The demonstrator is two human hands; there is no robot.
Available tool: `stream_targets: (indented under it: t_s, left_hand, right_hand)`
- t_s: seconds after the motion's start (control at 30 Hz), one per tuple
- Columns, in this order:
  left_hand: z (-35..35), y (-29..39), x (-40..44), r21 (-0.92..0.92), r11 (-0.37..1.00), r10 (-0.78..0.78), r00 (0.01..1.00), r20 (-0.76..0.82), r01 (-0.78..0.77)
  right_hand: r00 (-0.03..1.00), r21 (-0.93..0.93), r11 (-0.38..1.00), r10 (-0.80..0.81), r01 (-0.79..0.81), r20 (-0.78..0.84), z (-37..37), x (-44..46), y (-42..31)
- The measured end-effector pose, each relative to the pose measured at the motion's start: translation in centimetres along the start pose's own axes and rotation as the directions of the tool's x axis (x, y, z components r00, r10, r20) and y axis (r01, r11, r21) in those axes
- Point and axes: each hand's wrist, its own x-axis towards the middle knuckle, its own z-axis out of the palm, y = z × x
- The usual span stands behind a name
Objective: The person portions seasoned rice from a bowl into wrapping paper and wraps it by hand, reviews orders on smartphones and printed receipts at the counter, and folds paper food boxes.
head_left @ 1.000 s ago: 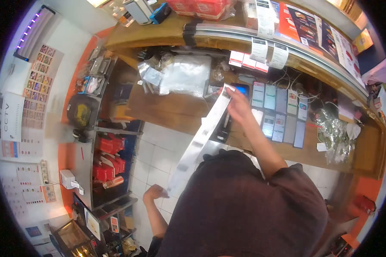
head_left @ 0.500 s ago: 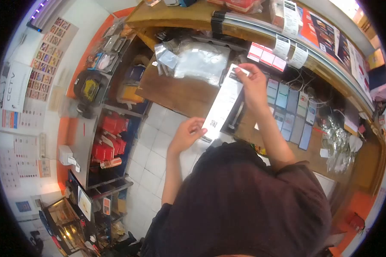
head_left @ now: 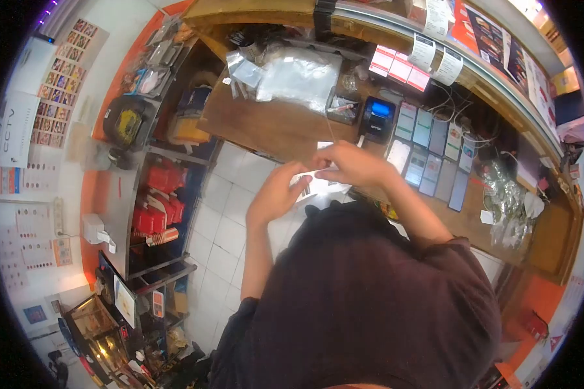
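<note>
A white printed receipt [head_left: 320, 186] is between my two hands above the front edge of the counter, and it looks folded or bunched. My left hand [head_left: 274, 194] pinches its left end, thumb on top. From the upper right, my right hand [head_left: 355, 166] grips the paper with bent fingers that cover part of it. A small piece of white paper sticks up beyond the right fingers. Just past that hand stands a small black printer [head_left: 377, 119] with a lit blue patch.
Several phones [head_left: 423, 128] lie in rows right of the printer. Clear plastic bags [head_left: 300, 78] cover the counter's back left, and crumpled plastic [head_left: 507, 211] lies at far right. Receipts [head_left: 423, 52] hang from the upper shelf. Red cartons [head_left: 157, 217] fill a left shelf above the tiled floor.
The receipt was stretched out long between my hands; now it is folded or gathered short. My right hand has come down and left toward my left hand, uncovering the printer.
</note>
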Motion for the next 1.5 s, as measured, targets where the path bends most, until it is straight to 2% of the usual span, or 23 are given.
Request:
stream_targets:
  t_s: [0.07,0.1,0.17,0.27,0.33,0.4,0.47,0.53,0.6,0.67,0.7,0.73,0.77,0.8,0.87,0.9,0.93,1.0,1.07,1.13,1.2,1.33,1.5]
  left_hand:
    - [-1.3,0.5,-0.5,0.018,0.975,-0.223,0.963,0.153,0.223]
    - [-1.4,0.6,-0.8,0.015,0.974,-0.224,0.965,0.140,0.224]
    - [-1.2,0.6,-1.5,-0.222,0.935,-0.230,0.951,0.206,0.275]
    - [-0.5,-1.5,-2.3,-0.256,0.947,-0.180,0.981,0.074,0.193]
    - [0.1,-2.6,-2.7,-0.307,0.933,-0.188,0.982,0.019,0.185]
    - [0.0,-2.5,-3.2,-0.352,0.918,-0.205,0.978,-0.026,0.183]
    - [-1.1,-1.6,-3.9,-0.410,0.891,-0.303,0.928,-0.215,0.196]
    - [-3.5,-2.4,-4.9,-0.305,0.937,-0.264,0.915,-0.304,0.169]
    - [-5.4,-1.8,-5.2,-0.177,0.937,-0.349,0.853,-0.387,0.303]
    - [-5.6,0.6,-3.5,-0.184,0.935,-0.347,0.892,-0.290,0.304]
    - [-5.1,0.7,-2.5,-0.243,0.961,-0.178,0.970,-0.166,0.135]
    - [-4.6,0.6,-1.2,-0.327,0.945,0.013,0.998,-0.055,-0.030]
    - [-4.1,0.1,0.0,-0.256,0.959,0.118,0.993,-0.029,-0.122]
    - [-3.6,-0.3,1.2,-0.192,0.957,0.223,0.975,-0.003,-0.219]
    - [-4.6,1.9,2.6,-0.373,0.897,-0.179,0.966,0.184,0.237]
    - [-4.7,1.3,2.9,-0.422,0.868,-0.224,0.964,0.140,0.263]
    - [-4.8,0.5,3.2,-0.415,0.874,-0.214,0.966,0.142,0.254]
    - [-4.8,-0.7,4.2,-0.571,0.776,-0.258,0.961,0.102,0.269]
    - [-4.4,-0.8,5.7,-0.592,0.760,-0.272,0.958,0.088,0.270]
    - [-3.5,-1.0,7.3,-0.584,0.774,-0.227,0.968,0.105,0.245]
    - [-2.5,-2.0,9.5,-0.562,0.796,-0.180,0.974,0.137,0.226]
    - [0.1,-4.8,14.7,-0.610,0.751,-0.121,0.961,0.249,0.253]
    - [2.1,-5.9,20.0,-0.645,0.705,-0.145,0.950,0.277,0.295]
  right_hand:
    - [0.999,0.034,0.999,0.006,-0.007,0.038,0.4,0.4,0.1]
    - [0.997,0.072,0.997,0.022,-0.027,0.075,0.6,0.4,0.0]
    - [0.997,0.087,0.995,-0.045,0.039,0.065,1.3,0.5,-0.7]
    - [0.986,0.017,0.986,-0.166,0.166,0.033,2.0,0.8,-1.2]
    - [0.894,-0.091,0.901,-0.433,0.425,-0.113,2.2,1.0,-1.8]
    - [0.929,-0.129,0.925,-0.366,0.357,-0.056,1.3,0.6,-2.2]
    - [0.992,0.055,0.995,-0.086,0.081,0.095,-0.9,0.4,-1.9]
    - [0.988,0.066,0.985,-0.157,0.157,-0.011,-4.1,0.0,-0.8]
    - [0.997,0.214,0.975,-0.045,0.058,-0.067,-7.8,-0.6,-2.7]
    - [0.988,0.111,0.982,-0.152,0.150,0.013,-9.4,0.2,-3.8]
    - [0.992,0.121,0.985,-0.127,0.127,-0.006,-9.6,0.7,-4.8]
    - [0.988,-0.023,0.991,-0.130,0.132,0.080,-9.5,1.7,-6.0]
    - [0.978,-0.166,0.975,-0.121,0.149,0.168,-9.7,2.3,-6.6]
    - [0.983,-0.167,0.977,-0.107,0.132,0.150,-10.4,2.4,-6.5]
    - [0.953,-0.094,0.985,-0.114,0.146,0.280,-12.1,3.4,-6.3]
    - [0.948,-0.160,0.945,-0.255,0.287,0.193,-13.8,2.6,-6.1]
    - [0.956,-0.151,0.949,-0.258,0.278,0.141,-15.4,2.1,-4.4]
    - [0.993,-0.138,0.988,0.079,-0.066,0.087,-18.9,0.2,-7.0]
    - [0.972,0.076,0.974,0.219,-0.213,-0.084,-20.7,-0.6,-5.9]
    - [0.968,0.087,0.987,0.153,-0.138,-0.201,-21.3,0.3,-3.2]
    - [0.872,0.057,0.997,0.074,-0.053,-0.484,-21.6,1.7,-1.1]
    - [0.707,-0.297,0.920,-0.032,-0.255,-0.706,-22.3,5.7,4.5]
    - [0.584,-0.411,0.846,-0.153,-0.340,-0.798,-22.6,9.0,8.7]
